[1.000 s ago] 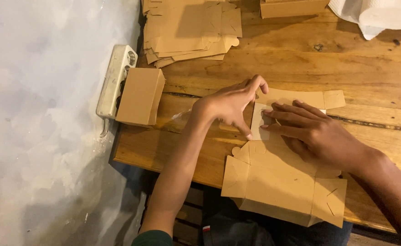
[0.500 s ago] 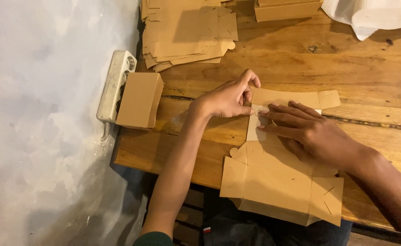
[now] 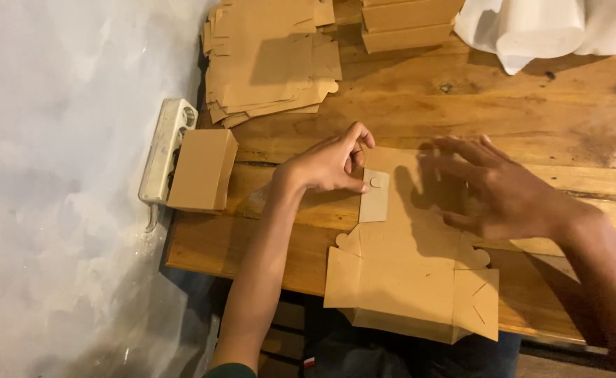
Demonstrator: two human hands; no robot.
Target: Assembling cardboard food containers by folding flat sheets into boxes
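Observation:
A flat brown cardboard box blank (image 3: pixel 409 273) lies on the wooden table (image 3: pixel 532 119), partly hanging over the near edge. My left hand (image 3: pixel 329 164) pinches a small side flap (image 3: pixel 374 196) of the blank, folded inward, between thumb and fingers. My right hand (image 3: pixel 497 189) hovers over the blank's far right part with fingers spread and nothing in it.
A folded brown box (image 3: pixel 203 170) stands at the table's left edge beside a white power strip (image 3: pixel 166 150). A stack of flat blanks (image 3: pixel 269 59) lies at the back left, finished boxes (image 3: pixel 409 24) at the back, white plastic bundles (image 3: pixel 546 28) at the back right.
My right hand has lifted off the blank and spread its fingers. My left hand has folded the side flap inward and holds it.

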